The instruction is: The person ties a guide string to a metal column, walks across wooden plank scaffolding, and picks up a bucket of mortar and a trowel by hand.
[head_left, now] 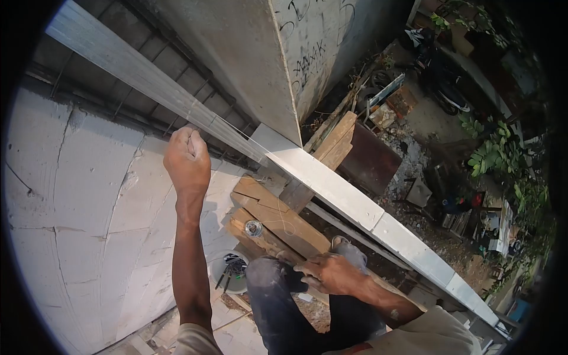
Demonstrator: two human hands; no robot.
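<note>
Evidently, the left hand [188, 155] is clenching beside the long pale bar [148, 77], any held item hidden; the right hand [334, 273] is bending near the knee [265, 273], grip unclear. Steady wrists are likely preventing knocks.

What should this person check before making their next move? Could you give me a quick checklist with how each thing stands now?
1. Left hand has a firm hold: cannot tell; its fingers are curled, but any grip is hidden.
2. Right hand is away from the long pale bar: ok, it is by the knee.
3. Long pale bar is secured: cannot tell; no fixing is visible.
4. Bucket is upright: ok, with slender dark items inside.
5. Wooden boards are free of loose things: not ok; a small round object lies there.
6. Footing is steady: cannot tell; the feet are mostly hidden.
</note>
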